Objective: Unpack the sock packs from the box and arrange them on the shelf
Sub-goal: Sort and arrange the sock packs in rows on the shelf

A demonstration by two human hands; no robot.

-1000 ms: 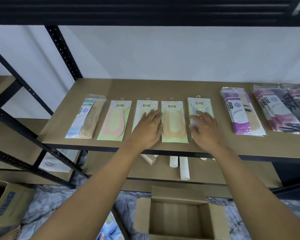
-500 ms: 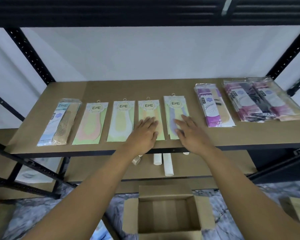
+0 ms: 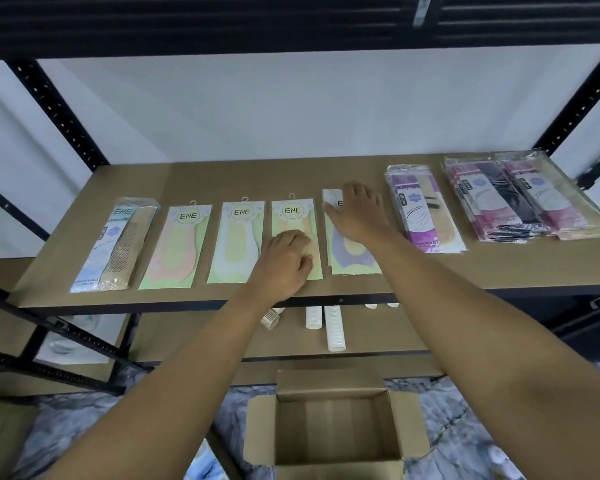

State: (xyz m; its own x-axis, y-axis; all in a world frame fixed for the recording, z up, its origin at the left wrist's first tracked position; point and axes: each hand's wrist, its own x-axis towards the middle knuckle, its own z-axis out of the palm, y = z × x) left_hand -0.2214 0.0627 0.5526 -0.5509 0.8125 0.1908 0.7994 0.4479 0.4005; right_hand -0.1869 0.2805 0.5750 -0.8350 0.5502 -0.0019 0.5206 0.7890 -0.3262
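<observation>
Five ENE sock packs lie in a row on the brown shelf [image 3: 194, 174]: a blue-and-tan pack [image 3: 115, 244], a pink one [image 3: 174, 251], a white one [image 3: 238, 244], an orange one [image 3: 293, 216] and a purple one [image 3: 354, 258]. My left hand [image 3: 284, 261] rests on the lower half of the orange pack with its fingers loosely bent. My right hand [image 3: 357, 213] lies flat on the top of the purple pack and covers its label. The open cardboard box [image 3: 260, 427] stands on the floor below, and I see nothing inside it.
Further right on the shelf lie a purple-labelled pack [image 3: 426, 213] and a stack of pink-and-black packs [image 3: 520, 202]. Paper cup stacks [image 3: 333, 327] lie on the lower shelf. Black uprights [image 3: 56, 109] frame the bay. Another box [image 3: 0, 438] sits at the bottom left.
My right hand has slid up the purple pack from its middle to its top. My left hand has stayed on the orange pack, and its fingers have bent.
</observation>
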